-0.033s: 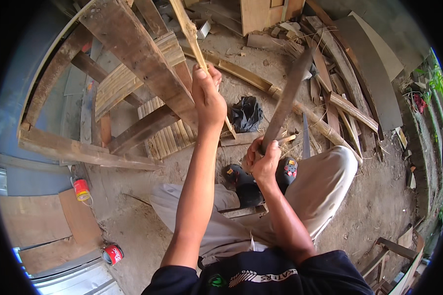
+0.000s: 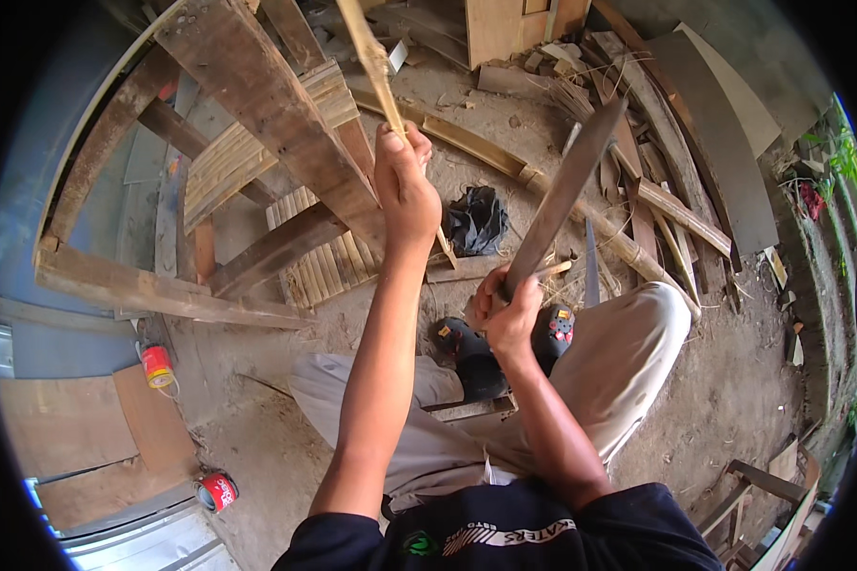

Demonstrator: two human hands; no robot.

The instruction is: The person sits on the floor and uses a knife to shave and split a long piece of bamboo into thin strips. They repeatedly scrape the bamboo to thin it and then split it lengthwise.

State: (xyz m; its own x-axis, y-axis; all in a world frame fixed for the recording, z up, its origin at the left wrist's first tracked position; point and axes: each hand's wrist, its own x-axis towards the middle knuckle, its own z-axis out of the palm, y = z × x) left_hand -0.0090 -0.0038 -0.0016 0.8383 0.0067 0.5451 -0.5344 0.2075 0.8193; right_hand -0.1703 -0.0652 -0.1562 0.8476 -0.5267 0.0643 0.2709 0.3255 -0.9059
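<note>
My left hand (image 2: 408, 190) is closed around a pale bamboo strip (image 2: 371, 59), held out in front of me at a slant. The strip's lower end shows below the fist, close to the ground. In my right hand (image 2: 510, 319) is a machete (image 2: 573, 190), gripped low, with its broad dark blade tilted up and away to the right. Blade and strip are apart. A short light-coloured end, perhaps the handle, sticks out beside my right hand. Between the hands, farther off, lies a crumpled black plastic bag (image 2: 478, 223).
At the left stands a wooden frame (image 2: 257, 107) with bamboo slats (image 2: 328, 249). A long bamboo pole (image 2: 619, 243) crosses the ground, near a thin pointed grey blade (image 2: 592, 271). Scrap wood (image 2: 671, 205) is piled at the right. Two red cans (image 2: 217, 492) are at lower left.
The machete blade has tipped slightly to the right. My left hand and the bamboo strip have barely shifted.
</note>
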